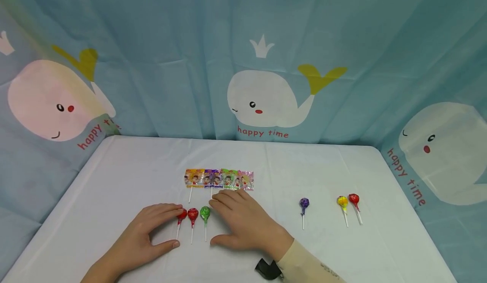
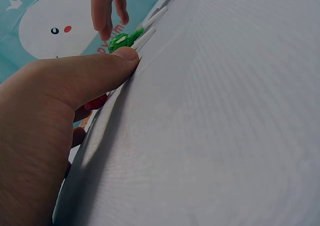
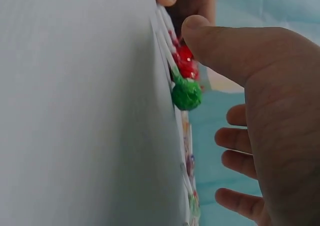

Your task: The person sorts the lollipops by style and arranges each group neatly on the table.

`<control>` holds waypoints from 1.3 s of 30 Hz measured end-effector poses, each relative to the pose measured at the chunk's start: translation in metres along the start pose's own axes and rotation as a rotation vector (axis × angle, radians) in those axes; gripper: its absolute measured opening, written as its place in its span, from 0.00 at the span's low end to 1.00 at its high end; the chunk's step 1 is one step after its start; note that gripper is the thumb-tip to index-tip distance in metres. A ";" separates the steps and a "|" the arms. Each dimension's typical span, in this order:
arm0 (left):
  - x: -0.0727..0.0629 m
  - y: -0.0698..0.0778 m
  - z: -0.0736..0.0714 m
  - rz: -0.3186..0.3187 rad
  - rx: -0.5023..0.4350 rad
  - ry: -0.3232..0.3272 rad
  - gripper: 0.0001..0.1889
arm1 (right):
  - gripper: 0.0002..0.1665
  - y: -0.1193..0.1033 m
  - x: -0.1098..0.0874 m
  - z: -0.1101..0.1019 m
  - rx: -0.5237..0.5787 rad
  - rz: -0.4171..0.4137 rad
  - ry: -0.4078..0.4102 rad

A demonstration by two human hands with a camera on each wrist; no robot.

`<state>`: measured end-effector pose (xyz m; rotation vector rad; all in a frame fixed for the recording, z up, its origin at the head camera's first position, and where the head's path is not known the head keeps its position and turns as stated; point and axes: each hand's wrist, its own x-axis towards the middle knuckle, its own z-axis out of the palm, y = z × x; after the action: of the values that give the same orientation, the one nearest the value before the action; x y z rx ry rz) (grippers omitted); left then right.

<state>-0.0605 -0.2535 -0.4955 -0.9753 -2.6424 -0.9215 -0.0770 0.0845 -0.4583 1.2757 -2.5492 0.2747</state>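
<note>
Two red lollipops, a left one (image 1: pixel 182 216) and a middle one (image 1: pixel 192 213), lie in a row with a green lollipop (image 1: pixel 205 212), sticks toward me. My left hand (image 1: pixel 140 236) has its fingertips at the left red head, its thumb beside the stick's lower end. Right of the green lollipop, my right hand (image 1: pixel 249 226) is spread with nothing in it. Its thumb and fingers stand apart, as the right wrist view also shows beside the green head (image 3: pixel 186 95). Beyond them lies a row of flat wrapped lollipops: orange (image 1: pixel 195 178), purple (image 1: pixel 213 178), green (image 1: pixel 230 179) and pink (image 1: pixel 247 180).
On the right side of the white table (image 1: pixel 133 169) lie a purple lollipop (image 1: pixel 304 204), a yellow one (image 1: pixel 343 202) and another red one (image 1: pixel 354 199). A blue curtain (image 1: pixel 171 97) with whale prints hangs around the back and sides.
</note>
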 end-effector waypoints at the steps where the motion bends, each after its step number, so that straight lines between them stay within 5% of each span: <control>1: 0.000 0.000 0.000 0.000 0.000 0.000 0.44 | 0.53 0.000 -0.001 0.000 0.002 0.005 0.000; 39: -0.002 -0.002 0.001 0.016 0.010 0.017 0.44 | 0.52 0.023 -0.033 -0.017 -0.014 0.115 0.001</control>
<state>-0.0604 -0.2549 -0.4985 -0.9798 -2.6188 -0.9085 -0.0740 0.1281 -0.4542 1.1254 -2.6228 0.2811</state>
